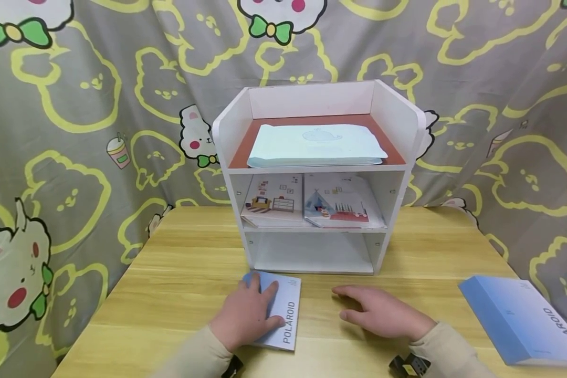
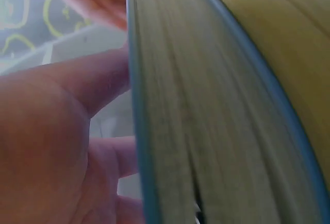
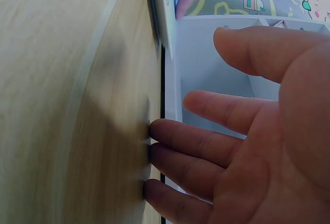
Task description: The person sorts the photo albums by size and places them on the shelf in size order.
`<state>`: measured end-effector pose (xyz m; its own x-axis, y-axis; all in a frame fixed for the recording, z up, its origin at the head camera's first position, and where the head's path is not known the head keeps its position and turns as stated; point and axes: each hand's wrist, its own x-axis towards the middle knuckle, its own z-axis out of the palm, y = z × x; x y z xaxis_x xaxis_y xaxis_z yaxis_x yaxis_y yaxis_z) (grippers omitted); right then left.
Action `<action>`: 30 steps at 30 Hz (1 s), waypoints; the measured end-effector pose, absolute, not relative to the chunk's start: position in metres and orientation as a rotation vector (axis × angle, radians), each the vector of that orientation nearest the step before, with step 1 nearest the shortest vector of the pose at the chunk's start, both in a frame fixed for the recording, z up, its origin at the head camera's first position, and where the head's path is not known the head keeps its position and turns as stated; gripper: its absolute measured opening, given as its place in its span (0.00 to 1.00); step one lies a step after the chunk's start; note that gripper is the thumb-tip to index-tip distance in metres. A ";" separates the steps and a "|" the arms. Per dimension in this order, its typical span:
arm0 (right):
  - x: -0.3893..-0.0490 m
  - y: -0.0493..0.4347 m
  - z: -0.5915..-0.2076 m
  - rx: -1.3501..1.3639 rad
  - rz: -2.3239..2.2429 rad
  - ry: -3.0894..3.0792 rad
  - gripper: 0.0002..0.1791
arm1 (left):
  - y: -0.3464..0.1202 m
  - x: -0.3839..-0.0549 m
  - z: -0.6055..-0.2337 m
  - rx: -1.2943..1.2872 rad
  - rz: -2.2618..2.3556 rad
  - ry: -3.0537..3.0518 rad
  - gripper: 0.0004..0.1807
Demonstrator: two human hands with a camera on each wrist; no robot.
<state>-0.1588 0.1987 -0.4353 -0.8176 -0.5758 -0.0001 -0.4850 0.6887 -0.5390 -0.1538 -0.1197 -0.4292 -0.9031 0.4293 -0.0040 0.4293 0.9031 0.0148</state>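
A blue-and-white book (image 1: pixel 288 299) marked POLAROID lies on the table in front of a white shelf unit. My left hand (image 1: pixel 248 315) rests on its cover with the fingers spread, the thumb near the lettering. The left wrist view shows the page edges (image 2: pixel 191 105) between two blue cover edges, with the left hand (image 2: pixel 56 136) against one cover. To the right of the book, my right hand (image 1: pixel 380 312) holds nothing, its thumb and fingers apart. In the right wrist view the fingertips (image 3: pixel 157 128) of that hand come right down at the wooden tabletop.
The white shelf unit (image 1: pixel 314 272) stands at the back of the wooden table (image 1: pixel 179 294). A pale blue packet with a whale drawing (image 1: pixel 316 144) lies on its top, and illustrated books (image 1: pixel 283 197) fill the middle shelf. Another POLAROID book (image 1: pixel 520 320), thick and blue-spined, lies at the right.
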 end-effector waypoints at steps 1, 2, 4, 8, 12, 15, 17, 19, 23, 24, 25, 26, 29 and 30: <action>-0.159 0.199 -0.436 -0.865 -0.799 2.730 0.31 | -0.114 -0.154 -0.430 0.706 0.014 3.061 0.46; -0.158 0.199 -0.437 -0.865 -0.800 2.734 0.31 | -0.108 -0.154 -0.431 0.717 0.000 3.059 0.46; -0.158 0.199 -0.438 -0.865 -0.803 2.738 0.31 | -0.096 -0.156 -0.431 0.735 -0.049 3.053 0.46; -0.158 0.198 -0.439 -0.856 -0.804 2.745 0.30 | -0.074 -0.159 -0.429 0.741 -0.166 3.036 0.46; -0.158 0.198 -0.440 -0.871 -0.816 2.740 0.29 | -0.057 -0.161 -0.427 0.777 -0.256 3.046 0.45; -0.158 0.198 -0.440 -0.892 -0.818 2.739 0.30 | -0.048 -0.161 -0.428 0.799 -0.278 3.059 0.44; -0.157 0.198 -0.440 -0.903 -0.805 2.744 0.31 | -0.043 -0.161 -0.430 0.805 -0.281 3.062 0.44; -0.156 0.197 -0.439 -0.907 -0.792 2.752 0.31 | -0.040 -0.162 -0.432 0.809 -0.280 3.060 0.44; -0.155 0.197 -0.440 -0.904 -0.751 2.748 0.32 | -0.040 -0.165 -0.435 0.840 -0.217 3.061 0.43; -0.155 0.197 -0.439 -0.902 -0.737 2.742 0.32 | -0.042 -0.166 -0.435 0.844 -0.177 3.063 0.42; -0.156 0.196 -0.439 -0.899 -0.723 2.734 0.33 | -0.045 -0.167 -0.436 0.840 -0.135 3.063 0.42; -0.156 0.196 -0.439 -0.894 -0.708 2.728 0.33 | -0.048 -0.167 -0.436 0.832 -0.083 3.061 0.41; -0.156 0.195 -0.437 -0.884 -0.680 2.709 0.34 | -0.059 -0.169 -0.437 0.764 0.071 3.052 0.41; -0.156 0.195 -0.437 -0.882 -0.676 2.705 0.34 | -0.062 -0.170 -0.438 0.724 0.119 3.043 0.41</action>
<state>-0.1558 0.1952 -0.4368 -0.7967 -0.6012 -0.0614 -0.5016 0.7145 -0.4878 -0.1698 -0.0621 -0.4377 -0.8929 0.4503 0.0066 0.4494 0.8900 0.0768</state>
